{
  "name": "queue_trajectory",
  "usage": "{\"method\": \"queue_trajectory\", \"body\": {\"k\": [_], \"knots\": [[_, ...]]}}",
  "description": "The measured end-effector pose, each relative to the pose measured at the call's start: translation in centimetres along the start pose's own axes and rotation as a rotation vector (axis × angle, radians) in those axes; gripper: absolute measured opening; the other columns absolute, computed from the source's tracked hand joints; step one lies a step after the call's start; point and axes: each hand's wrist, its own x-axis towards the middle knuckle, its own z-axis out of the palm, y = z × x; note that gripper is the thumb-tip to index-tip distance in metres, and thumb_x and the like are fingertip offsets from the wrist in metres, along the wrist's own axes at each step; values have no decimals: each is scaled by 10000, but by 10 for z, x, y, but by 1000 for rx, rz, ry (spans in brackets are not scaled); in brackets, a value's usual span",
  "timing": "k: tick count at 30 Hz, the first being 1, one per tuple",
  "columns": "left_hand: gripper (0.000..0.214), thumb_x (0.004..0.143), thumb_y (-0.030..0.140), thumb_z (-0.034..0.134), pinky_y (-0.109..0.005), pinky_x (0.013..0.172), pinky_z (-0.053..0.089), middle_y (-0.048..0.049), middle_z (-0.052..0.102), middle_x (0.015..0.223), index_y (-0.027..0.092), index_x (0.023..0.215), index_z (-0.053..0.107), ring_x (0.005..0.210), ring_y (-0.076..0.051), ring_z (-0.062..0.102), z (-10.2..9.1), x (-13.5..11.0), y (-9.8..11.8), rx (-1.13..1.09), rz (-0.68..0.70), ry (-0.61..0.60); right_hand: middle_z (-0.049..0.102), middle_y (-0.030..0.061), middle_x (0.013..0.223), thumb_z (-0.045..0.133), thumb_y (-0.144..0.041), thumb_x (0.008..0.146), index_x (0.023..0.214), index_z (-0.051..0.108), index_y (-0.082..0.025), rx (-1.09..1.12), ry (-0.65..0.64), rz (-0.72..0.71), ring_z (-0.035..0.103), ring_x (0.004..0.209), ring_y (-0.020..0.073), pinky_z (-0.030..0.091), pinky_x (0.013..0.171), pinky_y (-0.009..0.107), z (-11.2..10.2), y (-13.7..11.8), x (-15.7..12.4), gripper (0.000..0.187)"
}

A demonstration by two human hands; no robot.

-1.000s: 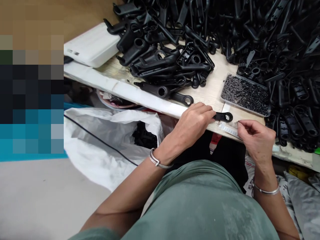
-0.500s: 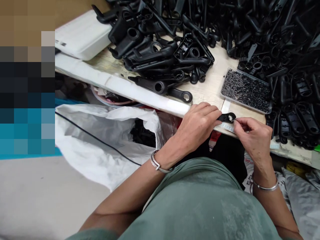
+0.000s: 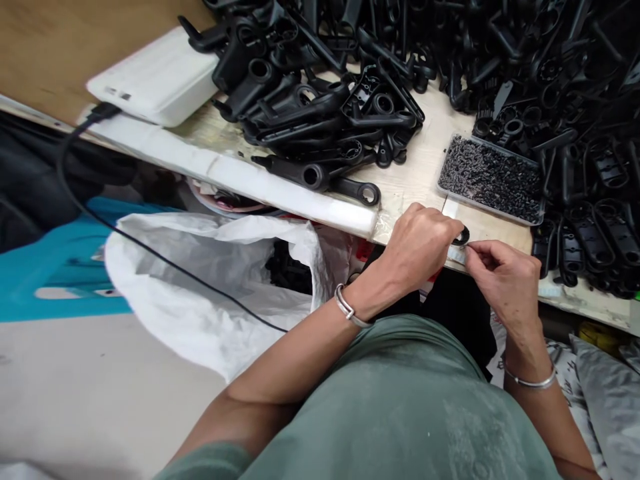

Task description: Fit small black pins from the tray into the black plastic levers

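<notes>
My left hand (image 3: 417, 245) grips a small black plastic part (image 3: 463, 235) at the table's front edge (image 3: 300, 200); only its ring end shows past my fingers. My right hand (image 3: 500, 280) is pinched at that ring end, fingertips touching it; whatever small piece it holds is too tiny to make out. Just behind the hands stands a clear tray of small black screws (image 3: 490, 179). Both wrists wear a silver bangle.
A big heap of black plastic handles (image 3: 500, 67) covers the table's back and right. A white box (image 3: 155, 80) with a black cable (image 3: 150, 253) sits at the left. Below the table, a white sack (image 3: 210, 280) holds more black parts.
My right hand has moved left and up to the ring end of the part. My left hand has slid right over the part, covering most of it. The camera has shifted slightly.
</notes>
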Motion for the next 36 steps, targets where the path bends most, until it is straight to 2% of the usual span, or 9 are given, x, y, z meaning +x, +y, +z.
{"method": "queue_trajectory", "body": {"k": [8, 16, 32, 36], "knots": [[282, 885, 25, 470, -324, 776, 468, -54, 756, 834, 157, 834, 713, 806, -186, 684, 15, -7, -2, 1, 40, 134, 693, -10, 638, 619, -182, 829, 731, 708, -195, 30, -11, 3, 592, 518, 104, 493, 573, 231, 3, 1, -1, 133], [296, 918, 49, 439, -335, 794, 466, -55, 744, 829, 158, 835, 702, 816, -184, 660, 18, -9, -2, -14, 55, 156, 681, -15, 617, 613, -198, 819, 712, 701, -206, 37, -12, 38, 587, 512, 110, 489, 566, 237, 4, 0, 0, 139], [309, 953, 77, 421, -333, 802, 450, -58, 724, 791, 160, 806, 679, 769, -188, 624, 22, -10, -1, 49, 88, 237, 672, -18, 609, 621, -166, 812, 708, 696, -188, 42, -12, 15, 580, 506, 102, 470, 554, 232, 5, 0, 1, 129], [269, 973, 104, 444, -332, 798, 435, -52, 734, 827, 154, 839, 672, 794, -187, 646, 20, -11, -2, 44, 93, 203, 672, -18, 602, 621, -170, 808, 698, 700, -189, 46, -11, 25, 584, 504, 104, 472, 555, 233, 5, 0, 1, 137]]}}
